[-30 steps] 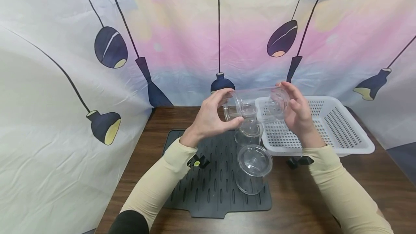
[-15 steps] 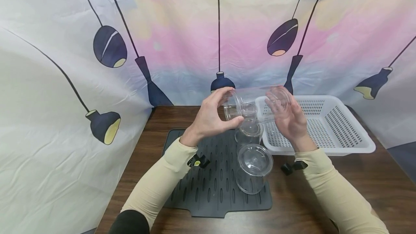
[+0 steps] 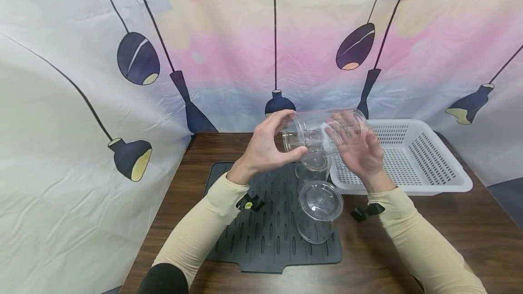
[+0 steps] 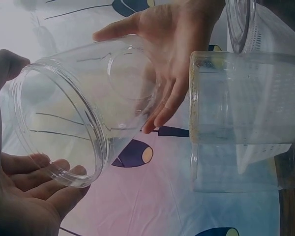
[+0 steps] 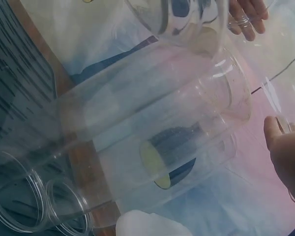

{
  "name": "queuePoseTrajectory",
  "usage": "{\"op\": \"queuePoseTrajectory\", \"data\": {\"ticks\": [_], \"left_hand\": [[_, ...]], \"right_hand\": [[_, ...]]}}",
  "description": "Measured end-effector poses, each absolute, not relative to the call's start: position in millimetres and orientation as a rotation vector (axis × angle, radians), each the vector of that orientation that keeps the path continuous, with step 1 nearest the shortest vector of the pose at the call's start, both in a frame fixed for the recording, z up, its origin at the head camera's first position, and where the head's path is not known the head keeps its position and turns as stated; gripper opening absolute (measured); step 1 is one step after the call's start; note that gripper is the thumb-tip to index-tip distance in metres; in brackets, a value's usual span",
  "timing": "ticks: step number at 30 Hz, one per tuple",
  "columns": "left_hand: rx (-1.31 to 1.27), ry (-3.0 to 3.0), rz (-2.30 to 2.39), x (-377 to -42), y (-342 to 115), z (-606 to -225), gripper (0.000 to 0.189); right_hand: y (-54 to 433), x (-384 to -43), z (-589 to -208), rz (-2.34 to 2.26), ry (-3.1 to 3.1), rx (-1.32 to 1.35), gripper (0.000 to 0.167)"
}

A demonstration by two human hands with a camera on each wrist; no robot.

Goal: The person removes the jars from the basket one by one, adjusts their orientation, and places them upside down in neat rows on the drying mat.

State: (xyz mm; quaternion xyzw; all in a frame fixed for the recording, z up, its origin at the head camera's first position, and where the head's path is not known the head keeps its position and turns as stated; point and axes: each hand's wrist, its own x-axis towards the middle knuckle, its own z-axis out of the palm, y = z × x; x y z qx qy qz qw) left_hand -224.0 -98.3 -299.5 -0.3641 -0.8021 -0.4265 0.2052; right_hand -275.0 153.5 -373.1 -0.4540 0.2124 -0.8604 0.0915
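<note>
Left hand [image 3: 265,146] is gripping a clear jar [image 3: 316,124] around its mouth, while right hand [image 3: 361,151] is spreading straight fingers near its base. Above the worktop [image 3: 372,257], this jar is lying sideways, long axis running left to right, mouth facing left.

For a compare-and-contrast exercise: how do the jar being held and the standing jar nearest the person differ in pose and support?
Pose: the held jar lies sideways, while the nearest standing jar is on end.
Support: the left hand grips the held jar aloft near its rim, while the nearest standing jar rests on the grey mat.
Both are clear and cylindrical.
</note>
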Motion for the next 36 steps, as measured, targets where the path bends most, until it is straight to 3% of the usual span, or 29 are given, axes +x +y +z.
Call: {"op": "queuePoseTrajectory", "data": {"ticks": [23, 36], "left_hand": [[-1.043, -2.209, -1.192, -223.7, -103.2, -299.8, 0.077], [-0.966, -2.334, -1.108, -219.7, -119.6, -302.2, 0.084]], "right_hand": [[151.3, -277.6, -367.4, -2.611, 0.782, -1.321, 0.049], [151.2, -281.7, -352.3, -2.674, 0.891, -1.263, 0.051]]}}
